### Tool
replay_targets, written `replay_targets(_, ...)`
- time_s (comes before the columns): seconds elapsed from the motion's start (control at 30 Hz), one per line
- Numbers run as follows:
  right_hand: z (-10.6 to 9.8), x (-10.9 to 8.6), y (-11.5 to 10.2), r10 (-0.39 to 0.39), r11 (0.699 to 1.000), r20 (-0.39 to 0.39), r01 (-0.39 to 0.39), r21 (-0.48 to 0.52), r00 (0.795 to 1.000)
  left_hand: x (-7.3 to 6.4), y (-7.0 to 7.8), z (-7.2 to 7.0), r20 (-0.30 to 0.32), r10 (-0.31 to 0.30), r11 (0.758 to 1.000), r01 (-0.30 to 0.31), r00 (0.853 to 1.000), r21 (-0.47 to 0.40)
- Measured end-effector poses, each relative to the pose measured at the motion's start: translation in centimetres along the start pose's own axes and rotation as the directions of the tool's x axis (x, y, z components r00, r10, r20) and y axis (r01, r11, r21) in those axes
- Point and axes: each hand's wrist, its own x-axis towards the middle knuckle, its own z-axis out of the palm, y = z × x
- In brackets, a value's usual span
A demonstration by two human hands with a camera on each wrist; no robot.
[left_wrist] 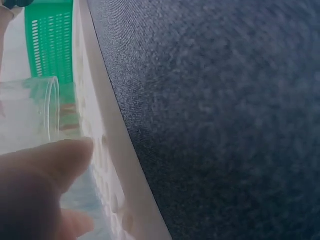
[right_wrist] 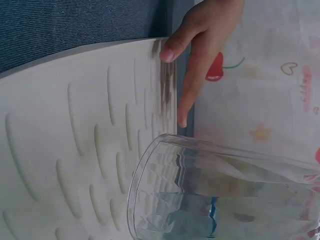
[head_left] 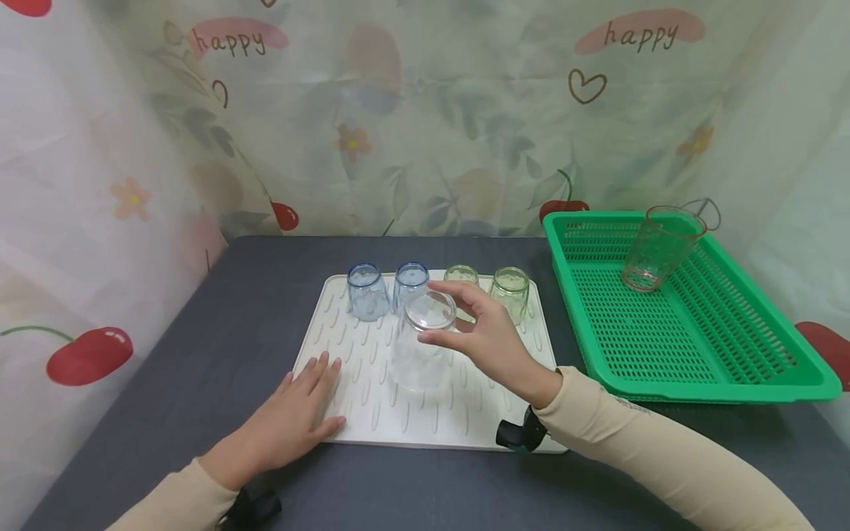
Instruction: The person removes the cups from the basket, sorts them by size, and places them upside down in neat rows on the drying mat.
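Observation:
My right hand (head_left: 488, 335) grips a clear glass (head_left: 421, 354) near its base, thumb on one side and fingers on the other. The glass is upside down over the white ribbed drying mat (head_left: 372, 413); in the right wrist view its rim is close over the mat's surface. My left hand (head_left: 288, 413) rests with straight fingers on the mat's left edge. Behind the held glass stand two blue-tinted glasses, one at the left (head_left: 367, 293) and one beside it (head_left: 409, 279), and two green-tinted glasses (head_left: 511, 293), all upside down on the mat.
A green plastic basket (head_left: 598, 383) stands to the right of the mat. Inside it a clear mug with a pinkish rim (head_left: 654, 251) leans at the back right. The dark grey table (head_left: 219, 354) runs back to a printed curtain (head_left: 425, 147).

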Motion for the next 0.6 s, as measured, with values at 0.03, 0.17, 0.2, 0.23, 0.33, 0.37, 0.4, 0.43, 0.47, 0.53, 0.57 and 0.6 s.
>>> replay_targets(0.03,0.1,0.1,0.0,-0.003,1.000,0.001,0.003,0.002,1.000,0.0,-0.1,0.0,0.016,-0.001,1.000,0.001,1.000,-0.003)
replay_targets(0.17,0.7,0.6,0.0,-0.009,1.000,0.012,0.009,0.020,1.000,-0.2,-0.2,0.0,0.066,0.007,1.000,-0.005,0.998,-0.030)
replay_targets(0.2,0.8,0.7,0.0,-0.012,1.000,0.016,0.012,0.025,1.000,-0.2,-0.3,0.0,0.076,0.008,0.999,-0.005,0.997,-0.042)
replay_targets(0.23,0.9,0.8,0.1,-0.015,0.999,0.019,0.015,0.029,1.000,-0.2,-0.3,0.0,0.089,0.005,0.998,0.000,0.996,-0.055)
replay_targets(0.33,1.4,1.2,0.3,-0.024,0.999,0.022,0.023,0.028,0.999,-0.3,-0.4,0.0,0.124,-0.004,0.996,0.015,0.992,-0.087)
replay_targets(0.37,1.5,1.2,0.3,-0.026,0.999,0.021,0.026,0.026,0.999,-0.3,-0.4,0.0,0.135,-0.007,0.995,0.020,0.991,-0.095)
replay_targets(0.4,1.6,1.3,0.4,-0.030,0.999,0.020,0.029,0.027,0.999,-0.2,-0.4,0.0,0.145,-0.009,0.995,0.024,0.989,-0.101)
replay_targets(0.43,1.7,1.4,0.5,-0.030,0.999,0.019,0.030,0.026,0.999,-0.2,-0.4,0.0,0.155,-0.012,0.994,0.028,0.988,-0.106)
replay_targets(0.47,1.9,1.5,0.6,-0.030,0.999,0.020,0.030,0.023,0.999,-0.2,-0.4,0.0,0.165,-0.014,0.993,0.033,0.986,-0.109)
replay_targets(0.53,2.1,1.6,0.8,-0.025,0.999,0.022,0.025,0.020,0.999,-0.1,-0.4,-0.1,0.184,-0.020,0.992,0.042,0.983,-0.115)
replay_targets(0.57,2.2,1.6,0.9,-0.022,1.000,0.026,0.021,0.019,0.999,-0.1,-0.4,-0.1,0.192,-0.023,0.992,0.047,0.981,-0.117)
replay_targets(0.6,2.3,1.6,1.0,-0.019,1.000,0.029,0.019,0.019,0.999,-0.1,-0.4,-0.1,0.200,-0.026,0.992,0.050,0.980,-0.117)
